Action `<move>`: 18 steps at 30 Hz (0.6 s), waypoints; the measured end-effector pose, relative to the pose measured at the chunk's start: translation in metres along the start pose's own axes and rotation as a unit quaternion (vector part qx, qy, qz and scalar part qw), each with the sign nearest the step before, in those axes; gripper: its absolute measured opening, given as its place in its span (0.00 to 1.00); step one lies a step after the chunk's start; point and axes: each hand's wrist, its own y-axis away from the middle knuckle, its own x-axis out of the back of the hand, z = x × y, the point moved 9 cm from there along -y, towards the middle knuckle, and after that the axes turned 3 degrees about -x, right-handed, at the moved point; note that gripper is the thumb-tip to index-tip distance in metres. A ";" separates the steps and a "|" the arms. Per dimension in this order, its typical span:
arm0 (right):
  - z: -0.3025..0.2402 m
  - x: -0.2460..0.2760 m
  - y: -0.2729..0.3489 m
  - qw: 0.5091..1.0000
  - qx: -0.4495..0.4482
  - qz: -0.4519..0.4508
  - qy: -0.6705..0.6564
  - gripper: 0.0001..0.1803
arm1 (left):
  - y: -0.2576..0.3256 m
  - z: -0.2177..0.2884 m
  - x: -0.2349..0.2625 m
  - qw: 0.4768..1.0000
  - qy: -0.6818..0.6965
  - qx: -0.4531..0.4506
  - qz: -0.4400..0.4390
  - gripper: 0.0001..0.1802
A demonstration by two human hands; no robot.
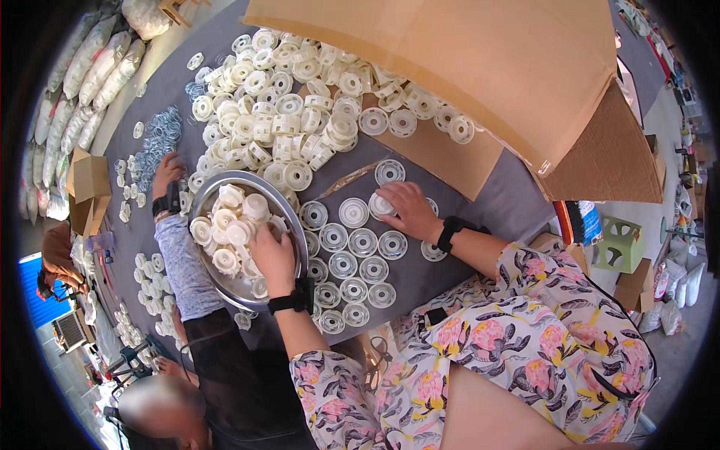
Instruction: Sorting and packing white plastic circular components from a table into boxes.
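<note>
My left hand [274,259] reaches into a round metal bowl [301,238] heaped with white plastic caps [225,217]. Its fingers curl down among the caps, and whatever lies between them is hidden. Over on the right, my right hand [411,210] grips a white round cap [381,204] at one of the clear-white ring-shaped discs. Several such discs [363,242] lie flat in rough rows between the bowl and my right forearm. One more disc [389,172] sits just beyond my right fingers. Black bands circle both my wrists.
A big pile of cream plastic rings [277,112] covers the far table, beside a large open cardboard box [450,45]. At the left, a co-worker's hand [168,171] touches metal springs [159,139]. A green stool [619,244] stands at the right; white sacks [97,60] are stacked far left.
</note>
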 end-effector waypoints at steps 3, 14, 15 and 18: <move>0.005 -0.021 0.015 0.992 0.033 -0.058 0.106 0.31 | -0.007 -0.003 -0.004 0.999 0.024 0.015 -0.022 0.17; -0.031 0.018 0.015 0.999 0.040 0.002 -0.003 0.30 | 0.006 -0.013 0.023 0.971 0.190 0.130 0.067 0.19; -0.044 0.021 0.009 0.996 0.047 -0.001 -0.073 0.30 | 0.016 -0.016 0.025 0.925 0.327 0.157 0.110 0.19; -0.087 0.032 -0.015 0.980 0.073 0.003 -0.183 0.30 | 0.037 0.030 0.001 0.777 0.591 0.207 0.068 0.17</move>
